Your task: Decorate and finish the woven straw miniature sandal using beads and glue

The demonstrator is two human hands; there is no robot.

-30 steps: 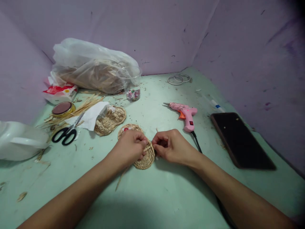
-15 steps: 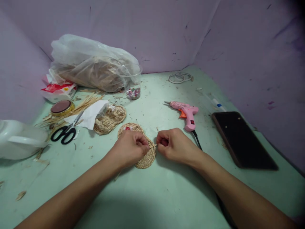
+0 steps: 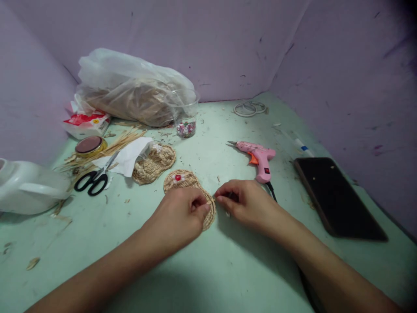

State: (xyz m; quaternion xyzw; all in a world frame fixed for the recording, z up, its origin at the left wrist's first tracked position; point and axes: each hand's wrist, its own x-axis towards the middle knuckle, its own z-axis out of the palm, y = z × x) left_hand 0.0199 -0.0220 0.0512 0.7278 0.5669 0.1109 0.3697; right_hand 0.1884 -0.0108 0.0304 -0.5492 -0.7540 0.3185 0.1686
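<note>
A small slipper of coiled straw rope [image 3: 210, 221] lies flat on the table, with a red bead [image 3: 177, 177] and white beads at its far end. My left hand [image 3: 184, 211] rests over its middle, thumb and forefinger pinched at the rope and hiding part of it. At the slipper's right edge, my right hand [image 3: 246, 202] has its thumb and forefinger closed; whatever lies between their tips is too small to tell. Up and left is a second straw slipper [image 3: 156, 163], partly covered by white paper [image 3: 125, 158].
A pink glue gun [image 3: 259, 158] lies beyond my right hand, near a dark phone [image 3: 340, 198]. At left are black-handled scissors [image 3: 94, 180], a white jug [image 3: 32, 187] and a round jar [image 3: 89, 145]. Behind stand a clear cup of beads [image 3: 185, 126] and a plastic bag [image 3: 130, 87].
My hands were pinching a thin straw strand at the slipper's right edge; the right fingers have loosened out of a fist. The red bead is now uncovered. The view has shifted slightly.
</note>
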